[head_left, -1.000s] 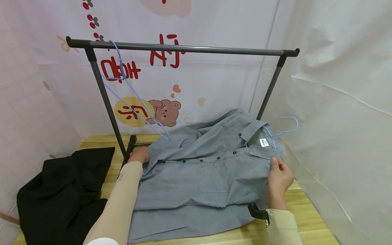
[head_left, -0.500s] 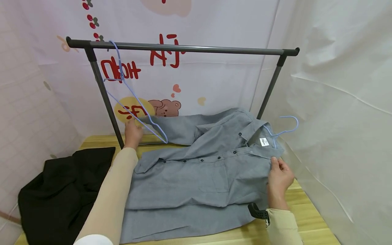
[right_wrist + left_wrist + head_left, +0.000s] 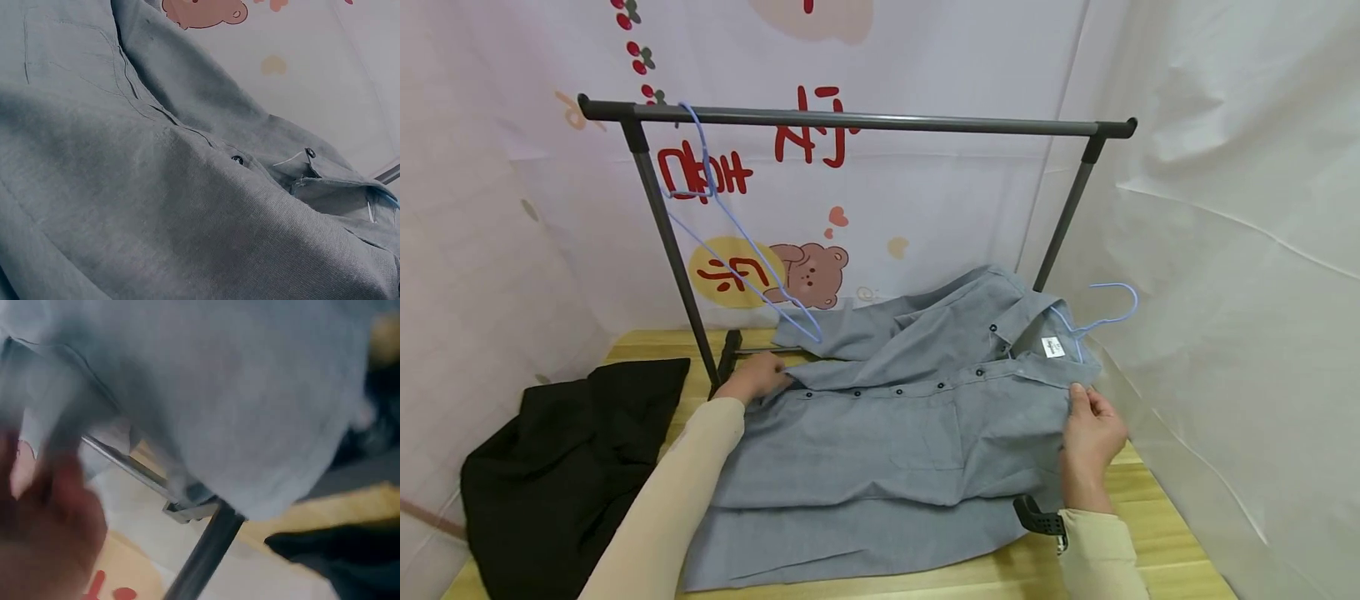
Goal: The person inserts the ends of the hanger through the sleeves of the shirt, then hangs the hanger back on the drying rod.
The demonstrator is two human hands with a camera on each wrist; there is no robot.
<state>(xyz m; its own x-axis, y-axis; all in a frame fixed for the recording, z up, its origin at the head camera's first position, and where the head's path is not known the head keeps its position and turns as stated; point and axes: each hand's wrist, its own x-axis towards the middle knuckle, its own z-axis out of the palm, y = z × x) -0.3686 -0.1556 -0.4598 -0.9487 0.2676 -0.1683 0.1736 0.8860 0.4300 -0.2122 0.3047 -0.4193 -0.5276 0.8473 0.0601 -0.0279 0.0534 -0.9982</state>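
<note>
A grey button-up shirt lies spread over the table, its collar to the right. Inside the collar sits a blue wire hanger with its hook poking out. My right hand pinches the shirt at the near shoulder, just below the collar. At the shirt's left end my left hand grips the edge of the front opening by the hem; in the left wrist view its fingers are blurred and partly covered by cloth. The right wrist view shows shirt fabric and a dark button, with the hand out of sight.
A dark metal clothes rack stands behind the shirt, its left post beside my left hand. A second blue hanger hangs from its bar. Black cloth lies at the left on the wooden table. Printed sheets form the backdrop.
My left hand let go of the far sleeve, which dropped onto the table, and moved down and right to the shirt's front edge. The hanging hanger swung slightly. My right hand keeps its hold.
</note>
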